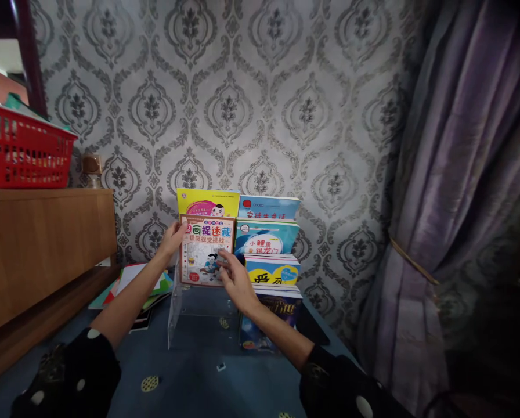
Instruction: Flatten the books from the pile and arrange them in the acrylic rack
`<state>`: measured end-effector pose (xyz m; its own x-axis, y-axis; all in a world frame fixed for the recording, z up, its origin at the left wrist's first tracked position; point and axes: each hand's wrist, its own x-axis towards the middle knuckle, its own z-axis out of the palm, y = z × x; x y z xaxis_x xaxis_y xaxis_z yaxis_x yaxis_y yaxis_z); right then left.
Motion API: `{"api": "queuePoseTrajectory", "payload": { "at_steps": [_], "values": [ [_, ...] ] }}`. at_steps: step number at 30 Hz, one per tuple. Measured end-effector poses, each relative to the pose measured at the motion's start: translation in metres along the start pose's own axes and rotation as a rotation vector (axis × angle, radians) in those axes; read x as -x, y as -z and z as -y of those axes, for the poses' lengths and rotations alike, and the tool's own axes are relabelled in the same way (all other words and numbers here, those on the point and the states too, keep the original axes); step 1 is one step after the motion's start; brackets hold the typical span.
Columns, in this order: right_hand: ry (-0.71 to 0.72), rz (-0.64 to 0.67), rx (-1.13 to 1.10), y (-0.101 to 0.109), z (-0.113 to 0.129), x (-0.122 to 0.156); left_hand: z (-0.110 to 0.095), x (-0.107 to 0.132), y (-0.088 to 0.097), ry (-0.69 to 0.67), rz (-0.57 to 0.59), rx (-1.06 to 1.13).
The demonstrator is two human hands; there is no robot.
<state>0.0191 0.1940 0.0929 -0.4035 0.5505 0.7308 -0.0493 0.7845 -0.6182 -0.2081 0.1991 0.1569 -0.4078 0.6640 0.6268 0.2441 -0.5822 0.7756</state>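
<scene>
A brown-bordered children's book (208, 270) with a drawn figure on its cover stands upright in the left column of a clear stepped book stand (173, 322). My left hand (172, 239) is closed on the book's left edge, thumb on the front. My right hand (237, 281) is at the cover's lower right, fingers stretched and apart, seeming to touch it. Behind this book rises a yellow book (208, 200). The right column holds a pale blue book (268, 204), a blue book (286, 231), a yellow-and-blue book (271, 273) and a dark blue book (260, 334), one in front of another.
Loose books and papers (132, 278) lie on the blue table covering (190, 383) at left. Beside them stands a wooden cabinet (46, 244) with a red basket (29, 148) on top. Patterned wallpaper (264, 87) is behind, and a purple curtain (438, 174) hangs at right.
</scene>
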Motion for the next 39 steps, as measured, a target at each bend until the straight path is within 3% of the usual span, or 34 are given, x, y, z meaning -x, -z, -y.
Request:
{"api": "queuePoseTrajectory", "payload": {
  "at_steps": [13, 17, 21, 24, 26, 29, 31, 33, 39],
  "values": [
    [0.028, -0.036, -0.007, 0.001, -0.007, -0.004, 0.002, -0.009, -0.005, 0.057, 0.006, 0.067],
    [0.071, -0.044, 0.026, 0.005, 0.007, -0.001, 0.003, -0.007, -0.003, 0.062, 0.005, 0.049],
    [0.299, -0.135, 0.223, 0.038, 0.043, -0.007, 0.003, -0.004, -0.003, 0.063, 0.011, 0.043],
    [0.416, -0.393, 0.468, 0.085, 0.064, -0.025, 0.003, -0.001, -0.003, 0.061, 0.031, 0.044],
    [0.355, -0.604, 0.602, 0.119, 0.066, -0.040, 0.004, 0.001, -0.003, 0.062, 0.046, 0.029],
    [0.151, -0.670, 0.639, 0.156, 0.049, -0.062, 0.003, 0.004, -0.004, 0.065, 0.040, 0.003],
    [-0.014, -0.626, 0.558, 0.167, 0.034, -0.072, 0.002, 0.006, -0.005, 0.059, 0.028, 0.004],
    [-0.082, -0.557, 0.469, 0.169, 0.021, -0.078, 0.001, 0.006, -0.006, 0.046, 0.026, 0.008],
    [-0.023, -0.548, 0.426, 0.163, 0.005, -0.078, 0.005, 0.004, -0.006, 0.033, -0.021, -0.015]
  ]
}}
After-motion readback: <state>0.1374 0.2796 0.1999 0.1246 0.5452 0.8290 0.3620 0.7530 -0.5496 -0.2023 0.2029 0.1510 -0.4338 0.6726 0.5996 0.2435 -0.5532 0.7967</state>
